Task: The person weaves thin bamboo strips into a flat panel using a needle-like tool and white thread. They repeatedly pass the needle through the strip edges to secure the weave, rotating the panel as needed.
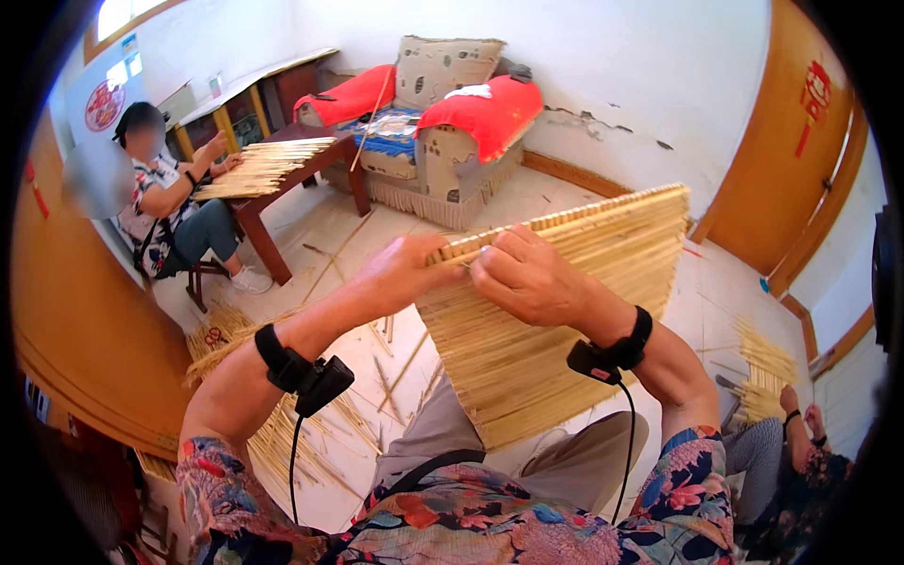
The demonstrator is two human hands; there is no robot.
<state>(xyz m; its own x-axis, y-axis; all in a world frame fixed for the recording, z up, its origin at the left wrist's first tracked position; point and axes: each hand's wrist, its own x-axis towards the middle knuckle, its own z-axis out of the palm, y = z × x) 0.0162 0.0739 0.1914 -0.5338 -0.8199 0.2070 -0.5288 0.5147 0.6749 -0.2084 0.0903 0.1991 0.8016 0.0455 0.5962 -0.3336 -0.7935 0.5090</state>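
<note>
A broad panel of pale straw stalks laid in rows [556,367] stands slanted over my lap, with a thick bound rim along its top. My left hand [414,268] grips that rim at its left end, thumb and fingers closed on it. Just to its right, my right hand [523,278] has its fingers bent and pinched against the rim; a small thin item seems to be between them, too small to name. Both wrists wear black strapped devices with cables.
Loose stalks [311,443] lie on the floor at my left. A co-worker [155,202] sits at a wooden table [273,212] with stalks. An armchair [433,188] stands against the back wall. Another person's arm [799,443] is at lower right beside a stalk bundle [767,363]. Doors flank the room.
</note>
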